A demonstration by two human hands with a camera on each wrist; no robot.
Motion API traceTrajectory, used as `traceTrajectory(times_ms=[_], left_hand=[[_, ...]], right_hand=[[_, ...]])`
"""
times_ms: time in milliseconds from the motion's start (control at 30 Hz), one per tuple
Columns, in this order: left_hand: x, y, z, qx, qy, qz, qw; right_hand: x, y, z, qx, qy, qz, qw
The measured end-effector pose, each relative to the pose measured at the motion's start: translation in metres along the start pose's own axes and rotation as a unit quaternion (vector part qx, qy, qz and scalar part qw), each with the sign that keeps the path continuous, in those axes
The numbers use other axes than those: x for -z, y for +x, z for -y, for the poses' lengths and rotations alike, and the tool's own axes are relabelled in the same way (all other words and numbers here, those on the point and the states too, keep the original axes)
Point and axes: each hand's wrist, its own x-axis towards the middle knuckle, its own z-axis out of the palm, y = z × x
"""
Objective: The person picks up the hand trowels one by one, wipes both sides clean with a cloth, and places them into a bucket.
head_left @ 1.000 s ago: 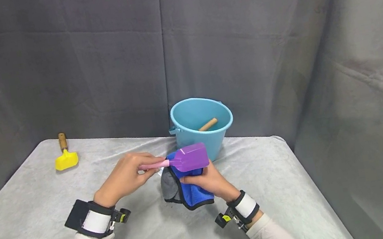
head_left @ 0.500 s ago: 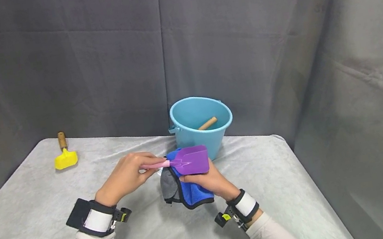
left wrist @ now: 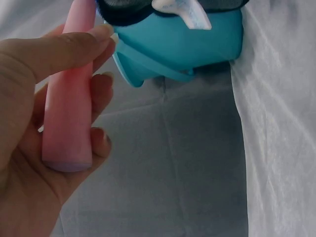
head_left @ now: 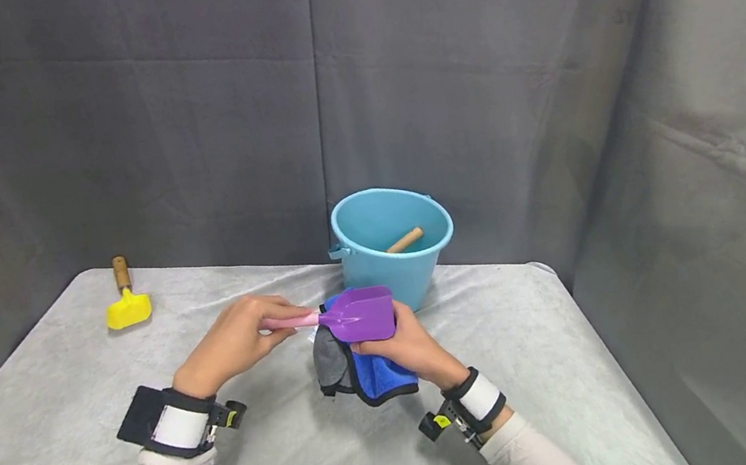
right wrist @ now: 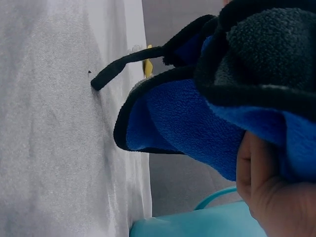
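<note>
A toy shovel (head_left: pixel 360 316) with a purple blade and pink handle is in my left hand (head_left: pixel 236 342). The left wrist view shows thumb and fingers wrapped about the pink handle (left wrist: pixel 69 118). My right hand (head_left: pixel 416 349) grips a blue and grey cloth (head_left: pixel 384 376) with black edging, bunched under the purple blade. In the right wrist view, fingers (right wrist: pixel 256 163) press into the blue side of the cloth (right wrist: pixel 192 118), and a black-edged strip dangles from it. The blade hides part of the cloth and some right fingertips in the head view.
Just behind the hands stands a light blue bucket (head_left: pixel 386 269), with a wooden handle (head_left: pixel 406 241) sticking up inside it. A yellow shovel (head_left: pixel 129 309) with a wooden grip lies at the back left of the cloth-covered table (head_left: pixel 271 463). Grey curtains enclose the back and sides.
The shovel has shifted slightly left along with my left hand, and its blade has tipped a little. My right hand and the cloth stay almost in place.
</note>
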Motion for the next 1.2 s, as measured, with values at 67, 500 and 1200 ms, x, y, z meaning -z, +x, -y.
traceTrajectory(times_ms=[67, 500, 1200], left_hand=[[0.002, -0.001, 0.001, 0.016, -0.005, 0.007, 0.9998], [0.018, -0.008, 0.014, 0.055, -0.002, 0.006, 0.9985], [0.048, -0.035, 0.036, 0.133, -0.009, -0.005, 0.991]], right_hand=[[0.001, 0.001, 0.0, -0.009, 0.0, -0.003, 1.0], [0.008, 0.001, 0.003, -0.042, 0.002, -0.01, 0.999], [0.035, -0.001, 0.023, -0.032, -0.02, -0.036, 0.9987]])
